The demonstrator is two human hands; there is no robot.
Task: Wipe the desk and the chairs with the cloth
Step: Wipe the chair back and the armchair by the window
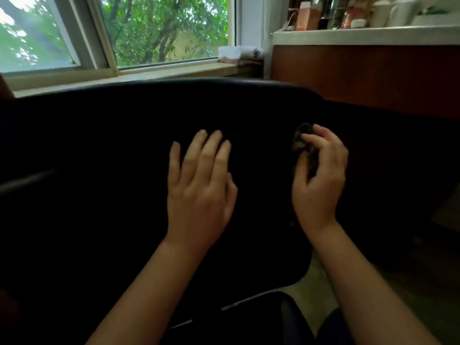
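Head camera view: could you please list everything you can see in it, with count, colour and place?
chair: one, black, fills the middle of the view
cloth: one, dark, bunched in the right hand's grip
window: one, pale frame, top left, green trees outside
sill: one, pale, under the window
folded fabric: one pile, white, right end of the sill
ledge: one, white, top right
containers: several, mixed colours, blurred, on the ledge
wooden panel: one, reddish brown, below the ledge
floor: pale, lower right
left hand: one, fingers straight, at the chair
right hand: one, holds the cloth
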